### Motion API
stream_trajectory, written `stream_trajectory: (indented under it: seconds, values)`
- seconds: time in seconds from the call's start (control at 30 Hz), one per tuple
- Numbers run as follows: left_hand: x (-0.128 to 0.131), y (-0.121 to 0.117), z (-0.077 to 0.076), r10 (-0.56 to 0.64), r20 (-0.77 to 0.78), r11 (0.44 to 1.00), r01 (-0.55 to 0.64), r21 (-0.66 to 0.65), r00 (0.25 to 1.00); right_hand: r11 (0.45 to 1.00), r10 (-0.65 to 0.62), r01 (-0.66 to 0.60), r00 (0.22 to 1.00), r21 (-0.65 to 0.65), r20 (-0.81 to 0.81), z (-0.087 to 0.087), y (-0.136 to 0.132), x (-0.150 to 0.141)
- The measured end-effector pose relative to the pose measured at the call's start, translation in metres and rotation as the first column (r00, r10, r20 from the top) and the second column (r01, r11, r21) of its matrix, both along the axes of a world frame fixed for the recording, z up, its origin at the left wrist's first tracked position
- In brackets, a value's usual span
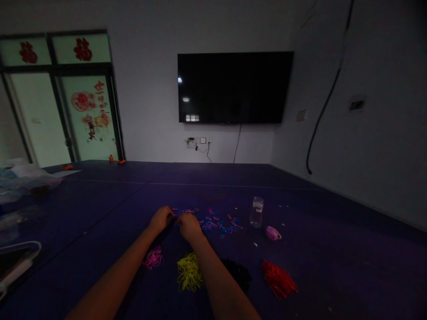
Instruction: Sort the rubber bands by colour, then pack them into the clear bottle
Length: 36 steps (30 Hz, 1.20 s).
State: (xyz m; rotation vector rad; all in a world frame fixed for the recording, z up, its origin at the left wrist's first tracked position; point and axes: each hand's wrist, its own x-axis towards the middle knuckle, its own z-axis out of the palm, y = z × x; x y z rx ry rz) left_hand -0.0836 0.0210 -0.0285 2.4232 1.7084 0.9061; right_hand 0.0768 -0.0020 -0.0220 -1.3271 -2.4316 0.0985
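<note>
Small pink and blue rubber bands [208, 222] lie scattered across the dark purple tabletop. My left hand [162, 218] is at their left end, its fingers curled together. Close beside it, my right hand [189, 225] bends down with its fingers closed. Whatever the fingertips of both hands pinch is too small and dark to make out. Nearer to me sit sorted heaps: pink bands [154, 257] by my left forearm, yellow bands [188, 272] between the forearms, black bands [238, 274] partly behind my right forearm, and red bands [279, 279] farther right.
Right of the scattered bands stands a clear bottle [256, 212], with a pink lid-like piece [273, 233] beside it. A white-edged device or tray [20, 262] and clear plastic bags [25, 178] lie on the left. Small orange objects [122, 162] sit at the far edge.
</note>
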Motion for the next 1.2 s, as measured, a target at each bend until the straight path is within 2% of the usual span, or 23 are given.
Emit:
stream_trajectory:
  seconds: [0.17,0.33,0.43,0.5,0.57,0.63,0.7,0.73,0.87,1.03,1.2]
  values:
    - [-0.001,-0.001,0.004,0.046,0.033,0.998,-0.044,-0.045,0.998,0.999,-0.035,0.035,0.999,-0.009,0.007,0.001,0.0,0.001]
    - [0.0,-0.003,0.012,0.056,0.147,0.992,-0.038,-0.118,0.988,0.997,-0.071,0.069,0.996,-0.027,-0.045,0.001,0.006,0.001]
    - [0.005,-0.002,0.018,0.055,0.245,0.986,-0.014,-0.164,0.968,0.995,-0.1,0.095,0.985,-0.043,-0.14,0.0,0.011,0.003]
    - [0.009,-0.003,0.024,0.049,0.32,0.982,0.014,-0.191,0.946,0.99,-0.133,0.112,0.955,-0.091,-0.267,-0.001,0.015,0.004]
    - [0.012,-0.004,0.031,0.04,0.398,0.975,0.051,-0.216,0.916,0.963,-0.221,0.115,0.854,-0.244,-0.47,-0.001,0.02,0.005]
    - [0.013,-0.007,0.039,0.034,0.473,0.966,0.092,-0.24,0.88,0.902,-0.347,0.067,0.699,-0.426,-0.625,-0.001,0.024,0.004]
    - [0.012,-0.01,0.046,0.031,0.54,0.956,0.133,-0.261,0.841,0.842,-0.433,-0.007,0.587,-0.539,-0.684,0.0,0.027,0.002]
    - [0.012,-0.012,0.049,0.031,0.568,0.951,0.15,-0.27,0.822,0.824,-0.448,-0.041,0.563,-0.565,-0.695,0.0,0.028,0.001]
    - [0.009,-0.015,0.057,0.038,0.649,0.934,0.205,-0.294,0.759,0.758,-0.477,-0.21,0.469,-0.618,-0.744,0.004,0.029,-0.004]
    - [0.012,-0.017,0.059,0.044,0.687,0.924,0.232,-0.305,0.726,0.629,-0.572,-0.445,0.29,-0.637,-0.767,0.009,0.028,-0.008]
    - [0.017,-0.019,0.059,0.043,0.698,0.928,0.231,-0.294,0.715,0.503,-0.702,-0.64,0.089,-0.581,-0.707,0.008,0.027,-0.009]
